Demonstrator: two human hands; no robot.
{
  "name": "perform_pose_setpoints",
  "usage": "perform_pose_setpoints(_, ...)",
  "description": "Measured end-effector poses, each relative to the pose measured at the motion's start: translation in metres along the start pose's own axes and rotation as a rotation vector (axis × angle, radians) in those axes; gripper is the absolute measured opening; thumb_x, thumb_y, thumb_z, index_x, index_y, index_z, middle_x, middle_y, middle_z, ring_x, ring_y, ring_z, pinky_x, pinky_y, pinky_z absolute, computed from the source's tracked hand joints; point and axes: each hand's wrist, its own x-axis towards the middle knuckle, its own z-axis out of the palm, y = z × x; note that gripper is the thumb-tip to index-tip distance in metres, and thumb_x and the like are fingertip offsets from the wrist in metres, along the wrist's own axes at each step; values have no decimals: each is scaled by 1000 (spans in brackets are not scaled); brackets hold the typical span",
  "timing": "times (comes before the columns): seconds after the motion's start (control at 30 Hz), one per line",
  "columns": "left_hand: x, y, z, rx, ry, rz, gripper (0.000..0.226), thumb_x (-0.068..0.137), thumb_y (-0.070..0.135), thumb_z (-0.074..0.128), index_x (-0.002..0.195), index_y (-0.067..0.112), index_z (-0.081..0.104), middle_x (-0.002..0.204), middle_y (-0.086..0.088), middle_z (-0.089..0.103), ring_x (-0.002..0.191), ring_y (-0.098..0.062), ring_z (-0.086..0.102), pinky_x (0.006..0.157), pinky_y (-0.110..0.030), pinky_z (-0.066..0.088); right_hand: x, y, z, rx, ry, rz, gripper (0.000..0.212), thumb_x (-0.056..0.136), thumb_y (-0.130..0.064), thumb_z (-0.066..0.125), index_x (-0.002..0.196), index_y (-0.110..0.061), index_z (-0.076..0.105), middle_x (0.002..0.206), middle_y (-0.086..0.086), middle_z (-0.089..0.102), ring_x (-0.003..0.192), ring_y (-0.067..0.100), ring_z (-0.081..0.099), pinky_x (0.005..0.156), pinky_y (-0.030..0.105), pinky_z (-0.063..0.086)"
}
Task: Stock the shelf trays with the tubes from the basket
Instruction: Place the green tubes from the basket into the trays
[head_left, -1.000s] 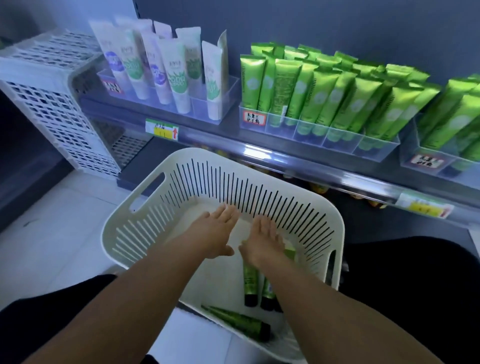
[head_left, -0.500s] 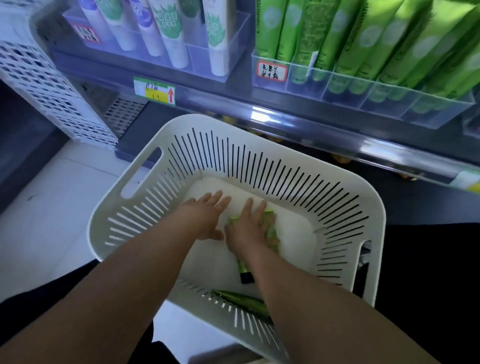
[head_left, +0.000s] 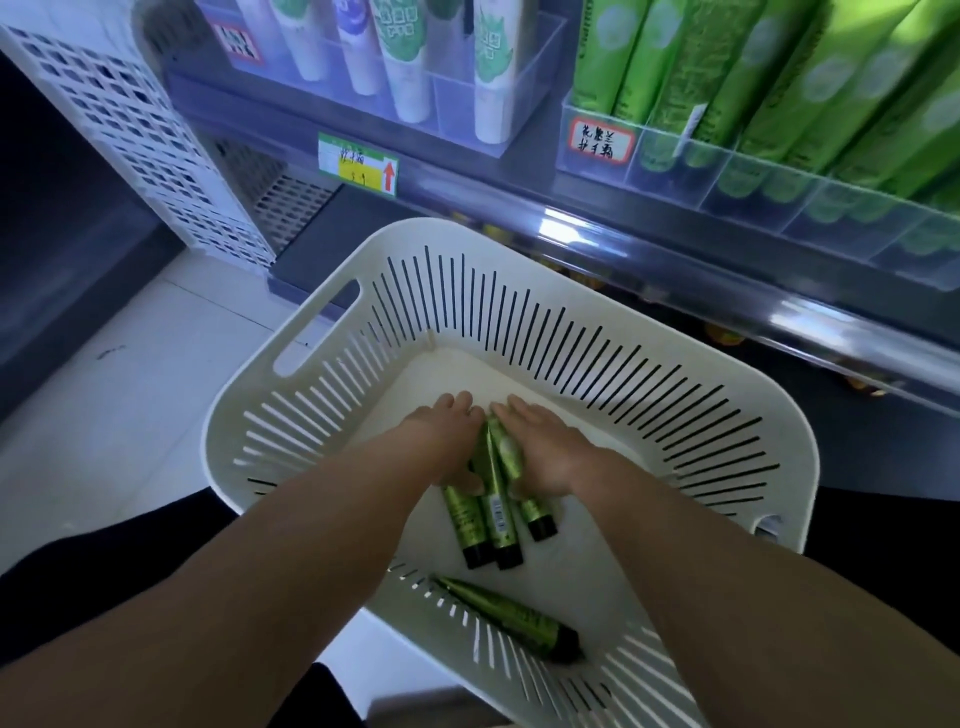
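White lattice crate (head_left: 119, 135), far L, on its side against shelf unit, beside pale tile floor (head_left: 119, 415). Clear tray (head_left: 519, 104), upper L of shelf: white tubes (head_left: 408, 67) w/ green and purple print, caps down, red-bordered label at tray's L front. Price tag (head_left: 358, 165) on shelf edge below, green/yellow w/ red arrow. White slotted basket (head_left: 519, 291), centre, in front of shelf, handle slot on L wall. L hand (head_left: 447, 441) inside basket, fingers straight and together, palm pressed against L side of a bunch of 3 green tubes (head_left: 493, 499); not curled round them. The 3 tubes lie side by side on basket floor, black caps toward viewer, crimped ends between the 2 hands. R hand (head_left: 545, 452) mirrors it, flat fingers pressed on R side of bunch, fingertips nearly meeting L hand's. 1 more green tube (head_left: 511, 618) lies apart nr basket's near wall, cap to the R. Clear divided tray (head_left: 779, 192), upper R of shelf: packed w/ upright light-green tubes (head_left: 727, 78), handwritten label (head_left: 601, 141) at L front corner. Dark clothing at lower L and R edges.
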Motion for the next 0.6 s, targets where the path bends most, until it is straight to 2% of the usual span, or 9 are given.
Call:
perform_pose_setpoints(0.07,0,1,0,-19,8,-8,87,78,52,69,141,8,28,133,-10,35,124,-27,36,94,-42,43,0,1,-7,-97,-39,-29,119,72,-30,80,150,-34,-10,160,-9,-14,149,19,-6,119,49,14)
perform_pose_setpoints(0.17,1,3,1,-45,16,-38,82,80,50,68,138,7,31,131,-11,37,124,-27,36,94,-42,43,0,3,-11,-195,-34,-56,120,70,-33,81,151,-32,-7,161,-9,-7,149,20,-1,119,46,15)
perform_pose_setpoints(0.33,3,3,-1,-61,62,-5,78,80,47,69,138,10,32,130,-10,39,122,-27,37,91,-39,42,1,5,-13,-238,21,-79,119,67,-31,83,152,-32,0,156,-4,15,143,23,17,114,43,29)
perform_pose_setpoints(0.47,4,5,4,-71,116,34,93,71,55,72,140,12,28,129,-7,39,119,-25,38,92,-38,40,2,2,-15,-245,3,-83,124,65,-28,85,152,-30,-3,159,-8,1,146,24,8,117,42,23)
perform_pose_setpoints(0.6,8,7,6,-59,96,6,87,70,56,73,134,10,35,128,-8,41,119,-26,38,95,-39,41,4,3,-17,-263,-6,-65,114,62,-28,86,150,-28,13,154,-5,15,142,24,18,114,43,29)
